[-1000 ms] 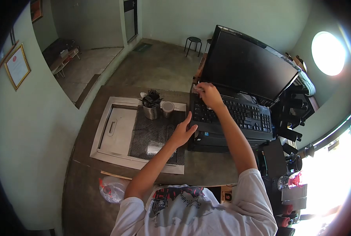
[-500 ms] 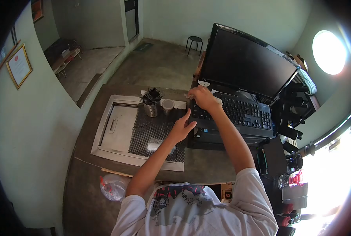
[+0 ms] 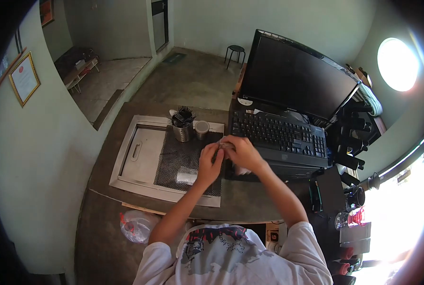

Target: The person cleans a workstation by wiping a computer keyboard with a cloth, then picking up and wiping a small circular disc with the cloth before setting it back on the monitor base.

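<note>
My right hand (image 3: 242,153) is closed on a crumpled white tissue (image 3: 242,170), and part of it shows below the palm. My left hand (image 3: 210,163) meets it at the fingertips, pinching at the same tissue. Both hands are over the right edge of a black mesh mat (image 3: 170,164), just left of the computer case. Close behind them lie a black keyboard (image 3: 281,135) and a lidded cup (image 3: 202,128). A perforated metal holder (image 3: 183,132) full of dark forks and spoons stands beside the cup. A clear plastic packet (image 3: 187,175) rests on the mat.
A large monitor (image 3: 300,73) stands behind the keyboard, on the black case (image 3: 283,167). The mat lies in a metal-framed panel (image 3: 119,164) set into the counter. A plastic bag (image 3: 138,227) is below the front edge. Cups and bottles line the right side.
My right hand has come from the keyboard's far left corner down towards me with the tissue. My left hand has moved from the keyboard's edge to the left, and its fingers have closed against the right.
</note>
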A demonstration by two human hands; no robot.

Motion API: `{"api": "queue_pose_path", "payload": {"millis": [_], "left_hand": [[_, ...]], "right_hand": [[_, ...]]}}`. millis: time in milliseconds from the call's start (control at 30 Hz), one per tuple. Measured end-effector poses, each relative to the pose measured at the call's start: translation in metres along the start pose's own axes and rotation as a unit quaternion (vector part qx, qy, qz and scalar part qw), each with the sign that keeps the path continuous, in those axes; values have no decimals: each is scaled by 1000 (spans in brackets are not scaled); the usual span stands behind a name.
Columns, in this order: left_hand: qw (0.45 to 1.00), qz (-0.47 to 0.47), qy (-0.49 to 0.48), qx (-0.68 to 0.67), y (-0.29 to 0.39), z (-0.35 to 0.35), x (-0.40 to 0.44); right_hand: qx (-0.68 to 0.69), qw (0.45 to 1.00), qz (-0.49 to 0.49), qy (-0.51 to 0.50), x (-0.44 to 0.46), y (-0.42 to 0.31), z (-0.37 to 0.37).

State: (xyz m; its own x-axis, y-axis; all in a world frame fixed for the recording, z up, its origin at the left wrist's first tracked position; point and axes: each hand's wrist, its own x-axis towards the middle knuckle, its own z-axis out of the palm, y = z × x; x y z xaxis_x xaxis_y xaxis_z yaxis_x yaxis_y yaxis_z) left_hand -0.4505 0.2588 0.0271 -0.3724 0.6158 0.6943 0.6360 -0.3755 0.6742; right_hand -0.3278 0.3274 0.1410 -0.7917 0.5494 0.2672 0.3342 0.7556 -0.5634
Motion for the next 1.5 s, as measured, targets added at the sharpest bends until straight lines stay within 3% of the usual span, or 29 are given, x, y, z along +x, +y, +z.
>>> {"api": "queue_pose_path", "payload": {"millis": [33, 100, 133, 267, 300, 333, 367, 400, 433, 533, 633, 767, 1033, 1333, 1433, 1500], "left_hand": [[1000, 0, -1, 2, 6, 0, -6], [985, -78, 19, -156, 46, -5, -10], [965, -117, 29, -232, 56, -7, -10], [962, -161, -27, -220, 48, -25, 6], [962, -161, -28, -218, 42, -28, 17], [960, -178, -24, -215, 34, -30, 32], [958, -195, -19, -212, 25, -30, 49], [980, -140, -39, -134, 16, -27, 68], [993, -85, -60, -55, 7, -23, 87], [988, -103, -99, -53, -15, 8, 123], [980, -28, -195, 9, -40, 40, 136], [968, 29, -195, 153, -16, 35, 129], [941, -6, -276, 197, 15, 9, 107], [950, -8, -267, 161, 51, -24, 62], [916, -81, -379, 103, 54, -40, 66], [934, -80, -338, 85, 55, -35, 81]], "right_hand": [[79, 996, 10, 38, -7, -9, 5], [236, 965, 32, 114, -20, -18, 12], [239, 964, 34, 115, -25, -15, 15], [381, 916, 92, 87, -46, 14, 6], [191, 968, 21, 161, -53, 27, -5], [-9, 972, -50, 227, -60, 39, -17], [-106, 965, -4, 240, -71, 51, -26], [-202, 947, 42, 248, -83, 60, -32], [-199, 948, 41, 246, -90, 68, -33], [-336, 892, 98, 287, -102, 91, -27], [-345, 889, 105, 281, -102, 96, -22], [-353, 887, 115, 275, -102, 95, -21], [-350, 888, 120, 273, -101, 93, -21], [-345, 888, 111, 282, -104, 95, -20], [-342, 888, 110, 287, -103, 95, -21], [-340, 889, 109, 285, -105, 94, -22]]}}
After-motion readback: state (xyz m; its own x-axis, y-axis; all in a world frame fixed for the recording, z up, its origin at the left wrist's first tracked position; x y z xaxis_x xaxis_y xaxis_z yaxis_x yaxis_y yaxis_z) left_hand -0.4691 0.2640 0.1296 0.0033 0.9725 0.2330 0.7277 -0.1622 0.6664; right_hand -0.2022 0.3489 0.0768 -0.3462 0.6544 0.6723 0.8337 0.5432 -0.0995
